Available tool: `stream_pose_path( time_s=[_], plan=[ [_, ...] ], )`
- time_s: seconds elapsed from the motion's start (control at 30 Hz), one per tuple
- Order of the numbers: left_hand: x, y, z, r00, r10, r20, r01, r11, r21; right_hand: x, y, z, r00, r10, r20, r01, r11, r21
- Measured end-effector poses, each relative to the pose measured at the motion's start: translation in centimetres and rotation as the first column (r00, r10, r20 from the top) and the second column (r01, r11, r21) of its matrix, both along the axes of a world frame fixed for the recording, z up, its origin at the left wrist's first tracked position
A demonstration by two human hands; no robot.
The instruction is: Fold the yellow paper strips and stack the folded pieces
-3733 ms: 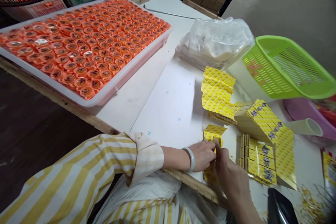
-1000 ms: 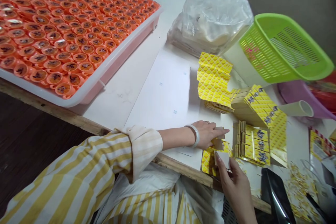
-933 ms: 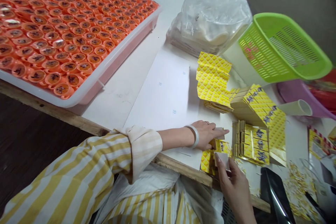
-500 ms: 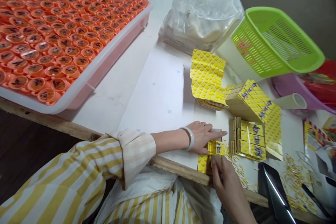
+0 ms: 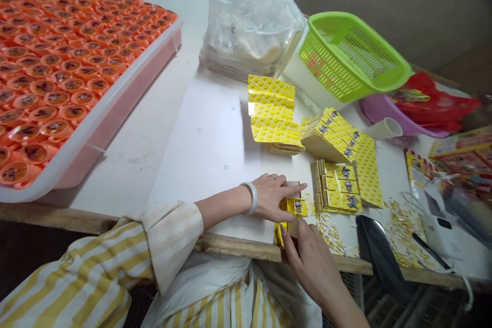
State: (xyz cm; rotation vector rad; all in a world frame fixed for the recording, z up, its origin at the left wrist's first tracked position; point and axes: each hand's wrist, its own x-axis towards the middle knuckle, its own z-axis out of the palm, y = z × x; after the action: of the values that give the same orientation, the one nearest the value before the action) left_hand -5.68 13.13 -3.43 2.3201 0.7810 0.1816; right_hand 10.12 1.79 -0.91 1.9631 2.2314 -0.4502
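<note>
white tray [image 5: 111, 118] of orange caps [image 5: 57, 97], lime-green plastic basket [image 5: 323, 61], clear plastic bag [image 5: 249, 36]

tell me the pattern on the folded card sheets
The folded card sheets show yellow repeating diamonds, best seen in the head view.

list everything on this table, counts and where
orange caps: many, orange, in tray, left
tray: one, white, left
plastic bag: one, clear, back centre
basket: one, lime green, back right
folded sheets: one strip, yellow, centre
carton stack: one, yellow, right of hands
basin: one, purple, far right
tube: one, white, before basin
scraps: many, yellow, front right
yellow card: one, yellow, between hands
left hand: one, bangled, on yellow card
right hand: one, bare, beside yellow card
</note>
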Motion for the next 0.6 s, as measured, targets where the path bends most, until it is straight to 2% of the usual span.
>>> stream_pose_path(
  time_s=[0.07,0.1,0.2,0.27,0.33,0.47,0.6],
  plan=[
    [-0.1,-0.1,0.0,1.000,0.003,-0.002,-0.003,1.000,0.004,1.0,0.1,1.3,0.989,-0.013,-0.146,-0.001,0.995,-0.098],
    [-0.1,-0.2,0.0,1.000,0.004,-0.006,-0.004,1.000,0.007,1.6,0.2,1.8,0.981,-0.018,-0.192,0.000,0.996,-0.091],
    [-0.2,-0.2,0.1,1.000,0.002,-0.013,-0.002,1.000,0.009,3.1,1.0,2.6,0.978,0.075,-0.196,-0.045,0.987,0.152],
    [-0.3,-0.1,0.3,1.000,-0.005,-0.018,0.005,1.000,-0.001,3.6,1.7,2.2,0.967,0.188,-0.173,-0.141,0.957,0.254],
    [-0.4,0.0,0.4,1.000,-0.016,-0.024,0.015,1.000,-0.025,3.7,2.2,1.3,0.946,0.266,-0.187,-0.222,0.949,0.224],
    [-0.5,-0.7,0.4,1.000,0.023,0.009,-0.023,1.000,-0.009,3.3,2.2,-0.4,0.950,0.259,-0.173,-0.224,0.954,0.198],
    [-0.7,-2.6,-0.1,0.991,0.109,0.075,-0.115,0.990,0.076,3.0,1.2,-1.0,0.962,0.267,-0.055,-0.231,0.905,0.357]
  ],
)
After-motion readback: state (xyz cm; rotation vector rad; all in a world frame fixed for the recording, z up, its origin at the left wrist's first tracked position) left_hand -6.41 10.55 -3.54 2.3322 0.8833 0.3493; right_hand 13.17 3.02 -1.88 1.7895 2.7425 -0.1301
